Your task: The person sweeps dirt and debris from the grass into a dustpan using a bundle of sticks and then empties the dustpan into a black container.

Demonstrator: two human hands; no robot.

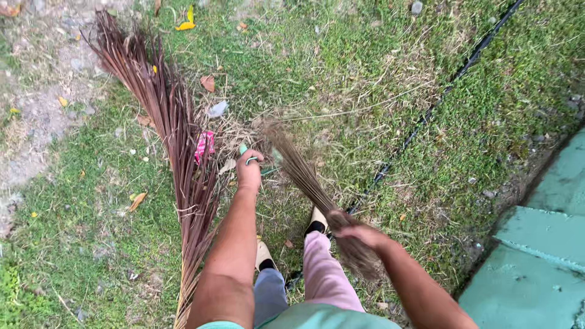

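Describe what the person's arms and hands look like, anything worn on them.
Both arms are bare to above the elbow: no sleeves show. The left hand and right hand wear no gloves; no watch or bracelet is visible. A green garment shows at the bottom edge.

My arms are bare to the shoulder, my left hand (pixel 248 172) and right hand (pixel 359 233) ungloved. I wear a pale green top (pixel 317 318), trousers with one grey leg (pixel 268 295) and one pink leg (pixel 323 274), black socks (pixel 315 227), and cream shoes (pixel 318 215).
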